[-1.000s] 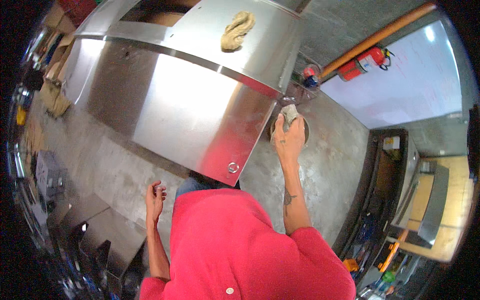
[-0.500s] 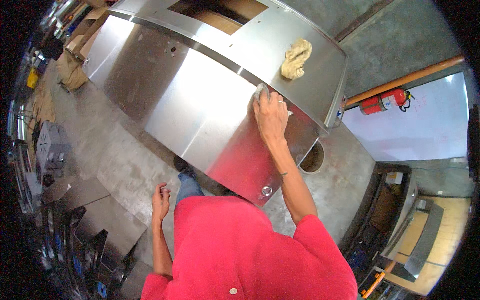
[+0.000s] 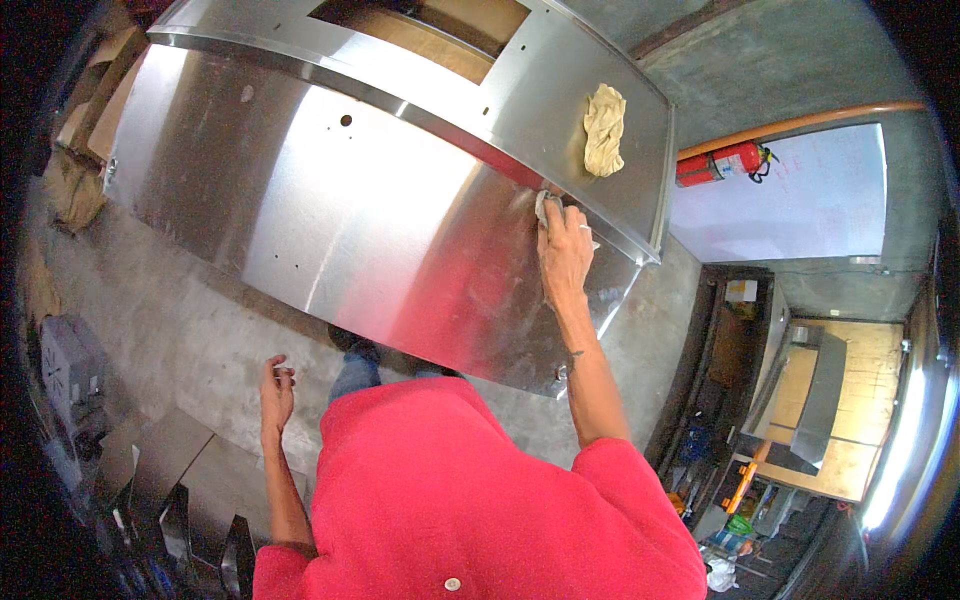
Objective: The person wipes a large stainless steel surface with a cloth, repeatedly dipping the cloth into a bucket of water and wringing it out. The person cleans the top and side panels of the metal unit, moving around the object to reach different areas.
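A greyish-white cloth (image 3: 545,205) is bunched under the fingers of my right hand (image 3: 567,250), which presses it on the shiny sheet-metal panel (image 3: 350,210) near the panel's upper fold. Pale edges of the cloth stick out on both sides of the fingers. My left hand (image 3: 278,395) hangs free over the floor at the left, fingers loosely bent and apart, with nothing plainly held. On the upper metal face, beyond my right hand, lies a crumpled cream-yellow rag (image 3: 604,130).
The metal cabinet has a rectangular opening (image 3: 430,35) at its far side. A red fire extinguisher (image 3: 722,163) hangs by a whiteboard (image 3: 790,200) at the right. Flat metal sheets (image 3: 215,470) lie at the lower left, near a grey metal box (image 3: 72,365).
My right hand has moved slightly right along the panel's upper edge with the cloth. The view has shifted, and my left hand still hangs at the side.
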Action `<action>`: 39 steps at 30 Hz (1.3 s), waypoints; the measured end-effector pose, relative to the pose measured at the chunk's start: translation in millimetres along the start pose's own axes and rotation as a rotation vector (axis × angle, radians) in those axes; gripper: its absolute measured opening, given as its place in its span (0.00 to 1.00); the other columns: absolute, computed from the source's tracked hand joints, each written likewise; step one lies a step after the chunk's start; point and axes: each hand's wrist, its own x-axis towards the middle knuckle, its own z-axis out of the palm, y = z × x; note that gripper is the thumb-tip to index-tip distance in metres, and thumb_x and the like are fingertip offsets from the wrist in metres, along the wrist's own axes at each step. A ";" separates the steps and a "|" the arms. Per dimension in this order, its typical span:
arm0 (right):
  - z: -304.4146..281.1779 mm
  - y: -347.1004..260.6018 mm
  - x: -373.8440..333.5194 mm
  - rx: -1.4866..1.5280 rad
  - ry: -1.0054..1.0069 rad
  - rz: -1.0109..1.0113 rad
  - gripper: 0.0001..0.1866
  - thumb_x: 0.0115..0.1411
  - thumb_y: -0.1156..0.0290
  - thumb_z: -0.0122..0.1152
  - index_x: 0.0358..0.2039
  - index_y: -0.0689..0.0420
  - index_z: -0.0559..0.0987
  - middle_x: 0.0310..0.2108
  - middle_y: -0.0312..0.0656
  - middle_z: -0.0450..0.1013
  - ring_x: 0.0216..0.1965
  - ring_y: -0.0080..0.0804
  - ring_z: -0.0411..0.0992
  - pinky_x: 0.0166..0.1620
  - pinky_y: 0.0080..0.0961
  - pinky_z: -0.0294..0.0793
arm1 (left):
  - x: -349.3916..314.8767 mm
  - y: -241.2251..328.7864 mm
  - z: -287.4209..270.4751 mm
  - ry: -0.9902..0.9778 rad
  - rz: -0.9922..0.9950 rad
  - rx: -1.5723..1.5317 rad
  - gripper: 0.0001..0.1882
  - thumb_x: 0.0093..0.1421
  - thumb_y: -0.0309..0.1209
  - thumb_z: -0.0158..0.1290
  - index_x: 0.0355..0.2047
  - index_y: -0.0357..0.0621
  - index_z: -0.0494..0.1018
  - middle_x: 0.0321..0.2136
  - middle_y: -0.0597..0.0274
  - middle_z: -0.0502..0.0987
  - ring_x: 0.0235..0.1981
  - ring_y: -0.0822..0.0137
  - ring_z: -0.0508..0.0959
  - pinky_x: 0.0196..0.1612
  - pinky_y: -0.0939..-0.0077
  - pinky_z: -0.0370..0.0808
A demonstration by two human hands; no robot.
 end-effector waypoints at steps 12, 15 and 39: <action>-19.3 8.3 -10.6 0.073 0.074 0.243 0.20 0.56 0.74 0.63 0.50 0.59 0.78 0.43 0.50 0.73 0.46 0.53 0.75 0.46 0.44 0.76 | 3.2 -48.7 -32.5 0.022 -0.093 -0.068 0.16 0.74 0.32 0.45 0.59 0.42 0.67 0.36 0.54 0.80 0.33 0.67 0.79 0.38 0.70 0.78; -38.5 -2.6 -22.3 0.103 0.061 0.325 0.19 0.58 0.76 0.60 0.51 0.62 0.76 0.44 0.52 0.74 0.45 0.55 0.76 0.46 0.45 0.77 | -24.2 -70.3 -30.3 0.043 -0.262 -0.187 0.15 0.73 0.30 0.45 0.58 0.43 0.68 0.35 0.56 0.79 0.31 0.70 0.79 0.33 0.74 0.77; 72.2 -250.4 138.8 0.102 0.046 -0.025 0.18 0.62 0.68 0.67 0.52 0.53 0.78 0.38 0.48 0.72 0.38 0.49 0.77 0.36 0.46 0.77 | -29.3 -201.8 -94.9 0.137 -0.338 -0.207 0.19 0.72 0.43 0.53 0.50 0.39 0.72 0.32 0.55 0.80 0.32 0.64 0.80 0.36 0.65 0.78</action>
